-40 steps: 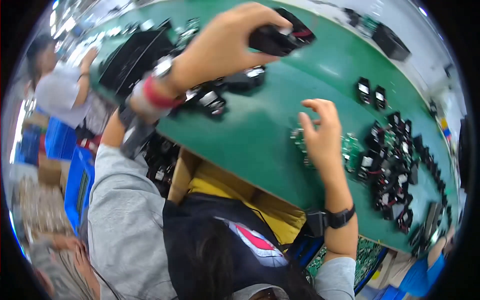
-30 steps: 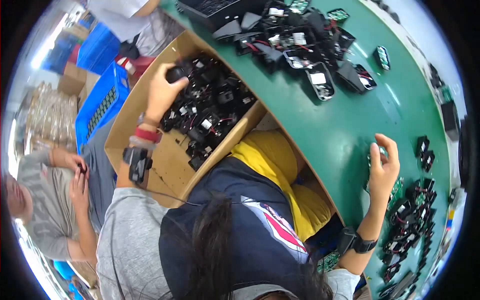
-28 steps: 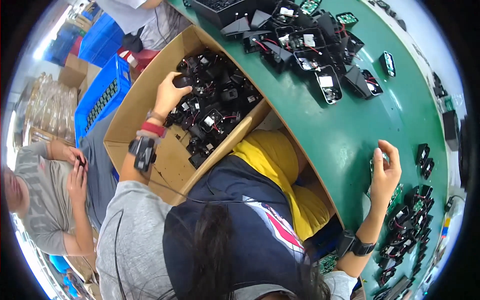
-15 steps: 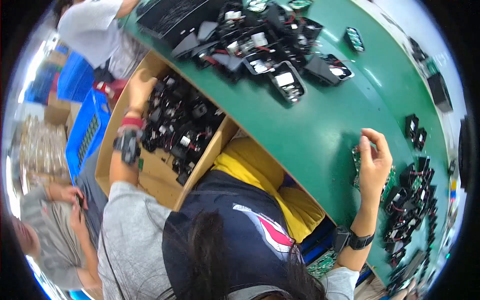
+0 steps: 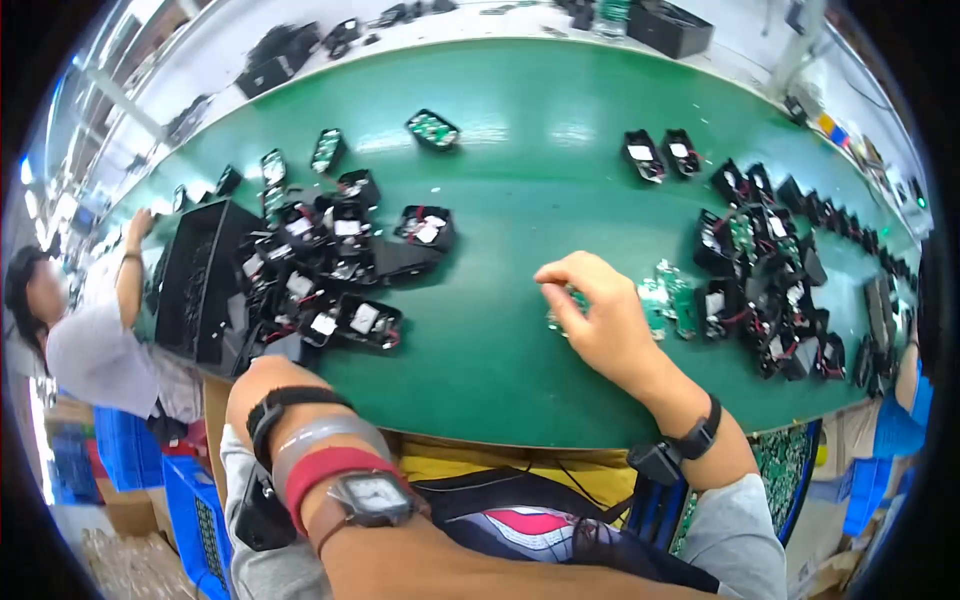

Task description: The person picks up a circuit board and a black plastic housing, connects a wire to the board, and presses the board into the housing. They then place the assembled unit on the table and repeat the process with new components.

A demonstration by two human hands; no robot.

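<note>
My left hand (image 5: 272,388) is at the table's front edge, by the near end of a pile of black plastic housings (image 5: 345,228) with wires and white-labelled parts. Its fingers are hidden from me, so I cannot see what they touch. Closest to it are a grey cover (image 5: 288,347) and an open housing (image 5: 368,322). My right hand (image 5: 605,315) is over the middle right of the table, thumb and forefinger curled together in a pinch; whatever is between them is not visible. A green circuit board (image 5: 556,322) shows partly beneath it, and more boards (image 5: 662,300) lie just right.
A black bin (image 5: 205,285) stands on the green table (image 5: 500,390) at left. Another pile of housings (image 5: 765,265) is at right, with two single ones (image 5: 643,155) behind. A person (image 5: 105,320) reaches in at far left. Blue crates (image 5: 195,510) are below on the left.
The view has swung from the left toward the table. My left hand has come up from the carton of black parts to the table edge. My right hand remains curled above the boards.
</note>
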